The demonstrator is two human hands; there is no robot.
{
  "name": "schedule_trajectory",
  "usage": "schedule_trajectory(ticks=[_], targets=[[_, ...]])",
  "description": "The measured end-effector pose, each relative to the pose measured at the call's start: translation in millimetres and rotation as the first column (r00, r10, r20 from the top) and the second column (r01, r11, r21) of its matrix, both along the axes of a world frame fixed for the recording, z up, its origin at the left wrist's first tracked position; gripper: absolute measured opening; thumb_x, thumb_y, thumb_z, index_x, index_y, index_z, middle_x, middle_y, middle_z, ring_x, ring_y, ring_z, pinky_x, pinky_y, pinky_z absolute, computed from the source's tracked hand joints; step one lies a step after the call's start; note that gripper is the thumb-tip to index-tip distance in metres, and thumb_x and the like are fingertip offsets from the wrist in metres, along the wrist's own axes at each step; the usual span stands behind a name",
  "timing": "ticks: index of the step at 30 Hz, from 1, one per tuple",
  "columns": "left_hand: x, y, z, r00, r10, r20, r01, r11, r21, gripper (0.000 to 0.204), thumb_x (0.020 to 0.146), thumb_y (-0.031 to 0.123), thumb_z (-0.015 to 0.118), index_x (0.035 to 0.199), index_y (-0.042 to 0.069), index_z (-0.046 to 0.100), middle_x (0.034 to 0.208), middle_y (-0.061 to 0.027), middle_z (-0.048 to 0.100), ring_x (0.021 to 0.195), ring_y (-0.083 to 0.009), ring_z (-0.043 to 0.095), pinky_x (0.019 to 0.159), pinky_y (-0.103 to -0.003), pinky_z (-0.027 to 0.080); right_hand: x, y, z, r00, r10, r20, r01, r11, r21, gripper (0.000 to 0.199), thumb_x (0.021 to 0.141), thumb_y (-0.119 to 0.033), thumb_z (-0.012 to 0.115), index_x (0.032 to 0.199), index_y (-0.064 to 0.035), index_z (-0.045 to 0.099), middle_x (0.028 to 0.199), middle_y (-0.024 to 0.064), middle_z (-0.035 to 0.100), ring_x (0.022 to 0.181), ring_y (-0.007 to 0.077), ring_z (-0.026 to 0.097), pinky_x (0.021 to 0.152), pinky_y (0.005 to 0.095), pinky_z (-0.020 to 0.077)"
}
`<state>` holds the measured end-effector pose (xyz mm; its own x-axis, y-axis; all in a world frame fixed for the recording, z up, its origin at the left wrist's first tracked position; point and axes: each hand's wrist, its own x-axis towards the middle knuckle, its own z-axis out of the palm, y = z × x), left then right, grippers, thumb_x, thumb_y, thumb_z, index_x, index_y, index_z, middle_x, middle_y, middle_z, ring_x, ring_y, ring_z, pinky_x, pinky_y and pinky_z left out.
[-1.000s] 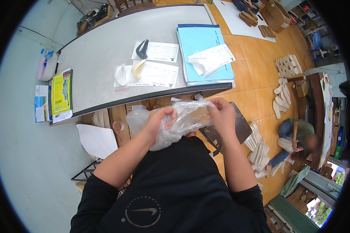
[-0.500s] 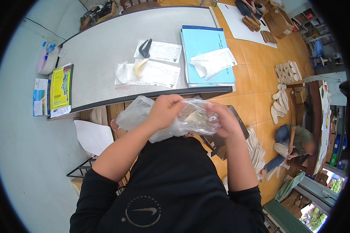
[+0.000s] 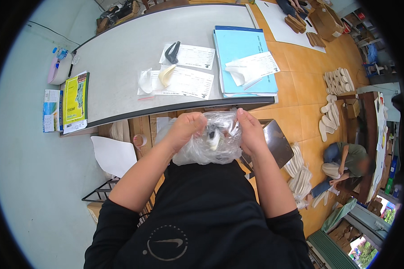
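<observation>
A clear plastic bag [image 3: 211,150] hangs between my two hands, just in front of the desk's near edge. My left hand [image 3: 187,131] pinches its upper left rim, and my right hand [image 3: 251,130] grips the upper right rim. Through the film I see small cream and dark pieces inside, too blurred to name. On the desk beyond lie a black curved piece [image 3: 172,53] on a printed slip, a cream curved piece [image 3: 167,76] on another slip, and a small bag with a white piece [image 3: 145,81] beside it.
Blue folders [image 3: 242,45] with a slip and small bag on top lie at the desk's right. A yellow book [image 3: 75,101] stands at its left end. A dark stool [image 3: 273,141] is by my right forearm. At right, a person [image 3: 345,161] sits near pale soles [image 3: 329,119].
The bag's mouth has been pulled wider and turned toward me, showing pieces inside. My right hand has risen slightly and moved closer to the left.
</observation>
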<state>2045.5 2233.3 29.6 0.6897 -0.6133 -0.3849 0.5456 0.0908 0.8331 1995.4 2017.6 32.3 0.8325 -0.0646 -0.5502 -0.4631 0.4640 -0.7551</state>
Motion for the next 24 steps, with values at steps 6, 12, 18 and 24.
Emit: schedule_trajectory(ticks=[6, 12, 18, 24], targets=[[3.0, -4.1, 6.1, 0.934, -0.045, 0.354, -0.01, 0.988, 0.152, 0.034, 0.092, 0.036, 0.059, 0.099, 0.004, 0.065, 0.109, -0.0039, 0.059, 0.103, -0.0121, 0.053, 0.093, -0.028, 0.04, 8.4, 3.3, 11.6, 0.998, -0.032, 0.059, 0.016, 0.966, 0.258, 0.036, 0.099, -0.039, 0.05, 0.096, -0.0042, 0.056, 0.088, 0.0069, 0.062, 0.075, 0.0148, 0.06, 0.062, 0.0329, 0.0535], [-16.1, -8.2, -8.5, 0.963, -0.127, -0.236, 0.118, 0.992, -0.052, 0.049, 0.093, 0.039, 0.057, 0.123, 0.001, 0.06, 0.118, -0.0082, 0.062, 0.11, -0.0151, 0.054, 0.098, -0.028, 0.039, 17.5, 7.2, -3.5, 1.0, -0.007, 0.017, 0.003, 0.977, 0.212, 0.03, 0.098, -0.034, 0.054, 0.101, -0.0045, 0.056, 0.088, 0.0075, 0.062, 0.074, 0.0156, 0.06, 0.067, 0.0304, 0.0519], [-23.5, -10.2, -4.5, 0.91, 0.111, -0.4, -0.13, 0.991, -0.021, 0.043, 0.092, 0.03, 0.058, 0.123, 0.001, 0.059, 0.113, -0.0081, 0.065, 0.103, -0.0168, 0.062, 0.089, -0.029, 0.048, 18.6, 8.6, -1.0, 0.954, 0.071, 0.293, 0.166, 0.688, -0.707, 0.022, 0.089, -0.017, 0.066, 0.102, -0.001, 0.059, 0.093, 0.0077, 0.061, 0.079, 0.0173, 0.058, 0.072, 0.0278, 0.0468], [-19.9, -9.5, 7.5, 0.888, 0.379, -0.26, -0.401, 0.915, -0.036, 0.034, 0.091, 0.027, 0.063, 0.117, 0.005, 0.061, 0.107, -0.0054, 0.065, 0.1, -0.0131, 0.06, 0.089, -0.029, 0.046, -15.0, 4.8, 46.1, 0.781, 0.464, 0.417, 0.041, 0.629, -0.777, 0.021, 0.081, -0.007, 0.07, 0.1, -0.0022, 0.062, 0.1, 0.0091, 0.063, 0.087, 0.0194, 0.059, 0.074, 0.0286, 0.0467]])
